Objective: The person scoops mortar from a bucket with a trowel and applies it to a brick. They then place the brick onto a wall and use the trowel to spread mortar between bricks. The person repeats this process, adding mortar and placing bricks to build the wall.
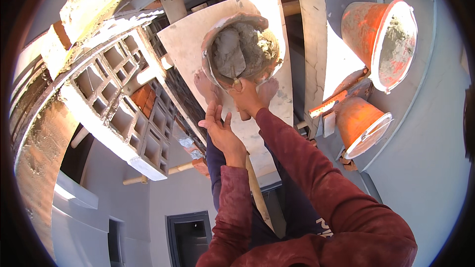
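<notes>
A round, mud-caked container (262, 54) of wet grey mortar rests on a pale board (188, 44), between my bare feet. My right hand (246, 99) is closed on the wooden handle of a trowel (230, 59), whose mortar-covered blade lies inside the container. My left hand (217, 131) is raised below and left of the container, with fingers spread and apparently nothing in it.
Two orange buckets (366, 37) (354, 128) lie at the right beside a second board (311, 29). Concrete lattice blocks (99, 106) and bricks (144, 100) are at the left. Bamboo poles (178, 168) show below, and a dark doorway (187, 240) is at lower level.
</notes>
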